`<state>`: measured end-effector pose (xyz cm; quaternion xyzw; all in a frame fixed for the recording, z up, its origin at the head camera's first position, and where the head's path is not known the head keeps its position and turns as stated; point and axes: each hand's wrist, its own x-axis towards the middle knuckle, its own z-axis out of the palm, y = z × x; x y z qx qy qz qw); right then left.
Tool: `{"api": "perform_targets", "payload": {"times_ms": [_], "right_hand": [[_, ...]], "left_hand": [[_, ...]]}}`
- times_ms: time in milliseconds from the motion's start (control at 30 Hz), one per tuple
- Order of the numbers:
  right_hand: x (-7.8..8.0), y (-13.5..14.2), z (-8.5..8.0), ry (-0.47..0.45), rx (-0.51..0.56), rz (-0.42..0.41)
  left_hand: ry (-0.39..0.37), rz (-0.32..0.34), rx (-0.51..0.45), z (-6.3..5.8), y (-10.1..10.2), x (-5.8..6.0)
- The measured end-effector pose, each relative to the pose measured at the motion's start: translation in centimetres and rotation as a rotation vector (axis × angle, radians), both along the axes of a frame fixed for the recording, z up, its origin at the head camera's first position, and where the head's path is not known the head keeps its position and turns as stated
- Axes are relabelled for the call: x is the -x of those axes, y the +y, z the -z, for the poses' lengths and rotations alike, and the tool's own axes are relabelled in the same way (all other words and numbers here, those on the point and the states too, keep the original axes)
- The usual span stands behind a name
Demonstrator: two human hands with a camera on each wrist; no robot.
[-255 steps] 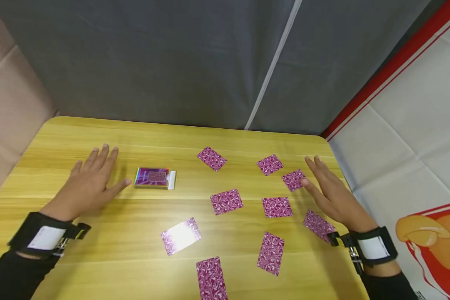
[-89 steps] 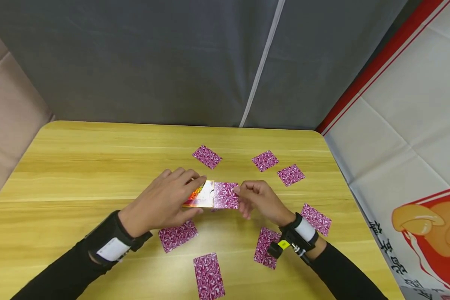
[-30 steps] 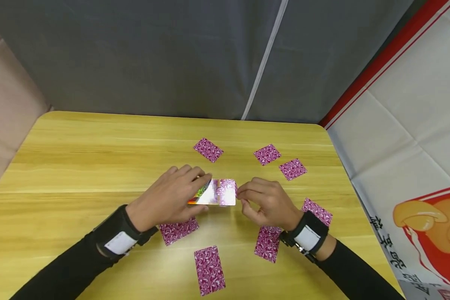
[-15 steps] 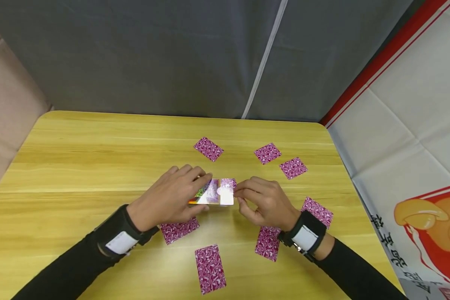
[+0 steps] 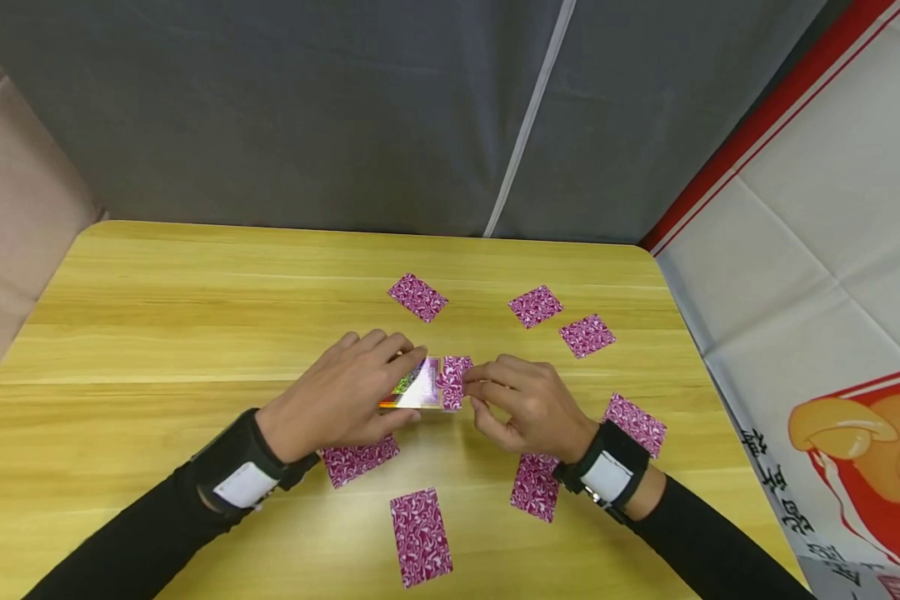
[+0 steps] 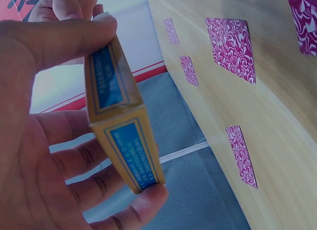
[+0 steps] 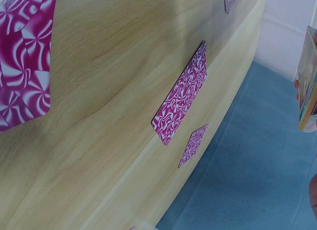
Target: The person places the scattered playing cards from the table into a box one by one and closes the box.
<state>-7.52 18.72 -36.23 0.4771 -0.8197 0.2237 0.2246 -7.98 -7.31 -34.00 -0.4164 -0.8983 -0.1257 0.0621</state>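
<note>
My left hand [image 5: 345, 387] grips a small card box [image 6: 116, 96] between thumb and fingers, above the table. In the head view the box's shiny, colourful face [image 5: 423, 385] shows past the fingers. From its right end sticks a magenta-and-white patterned card [image 5: 453, 383], partly inside. My right hand [image 5: 532, 404] pinches that card's outer edge with fingers and thumb. Beneath the hands, a playing card [image 5: 360, 460] lies below my left hand and another card [image 5: 536, 487] lies partly under my right wrist. In the right wrist view only the box's edge [image 7: 308, 76] appears.
More face-down cards lie spread on the wooden table [image 5: 195, 283]: a front card [image 5: 422, 537], a right card [image 5: 635, 425], a far card [image 5: 417, 297], and two at far right, one card [image 5: 536, 307] beside another card [image 5: 587, 336]. A grey curtain [image 5: 307, 108] hangs behind.
The box, earlier lying at the table's left with both hands open, is now held at the middle. Over the last second the card has slid left into it, leaving a shorter part showing.
</note>
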Motion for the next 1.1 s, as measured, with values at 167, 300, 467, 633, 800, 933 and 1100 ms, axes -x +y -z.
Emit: {"api": "perform_targets", "payload": {"times_ms": [167,300,467,633,800,933,1100], "right_hand": [[-0.1,-0.2,-0.1,0.017,-0.009,0.007],[-0.1,-0.4,-0.1,0.051,-0.045,0.018],[-0.2,-0.8,-0.1,0.095,-0.111,0.023],[-0.3,-1.1,-0.1,0.113,-0.168,0.01],[-0.5,-0.8,0.0,0.107,-0.2,0.007],[-0.6,-0.3,0.2,0.091,-0.196,0.015],[-0.9,1.7,0.6,0.004,-0.179,0.045]], "left_hand": [[-0.007,-0.003,0.0,-0.1,0.1,-0.1],[-0.016,-0.002,-0.004,-0.1,0.2,-0.1],[-0.008,0.004,0.0,-0.1,0.3,-0.2],[-0.011,0.003,0.008,0.0,0.3,-0.3],[-0.019,-0.017,0.013,0.2,0.1,-0.2],[-0.03,-0.027,0.005,0.2,-0.2,-0.1],[-0.045,-0.043,-0.002,0.3,-0.9,0.0]]}}
